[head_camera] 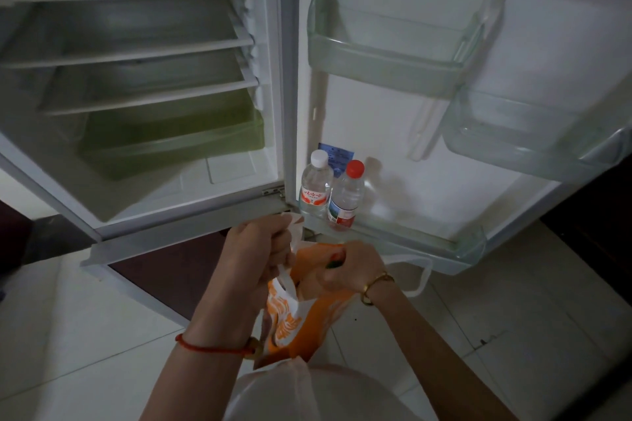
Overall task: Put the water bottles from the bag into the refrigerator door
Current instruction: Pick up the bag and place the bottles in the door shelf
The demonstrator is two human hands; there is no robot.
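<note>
Open refrigerator door [427, 181], two labelled water bottles [315, 183], label text illegible

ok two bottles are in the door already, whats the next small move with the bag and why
Probably lift the right hand out of the orange bag with whatever it has closed on; something green shows at its fingers, unclear what. The left hand holds the bag's handle up, and the bottom door shelf has free room beside the white-capped bottle and red-capped bottle.
</note>
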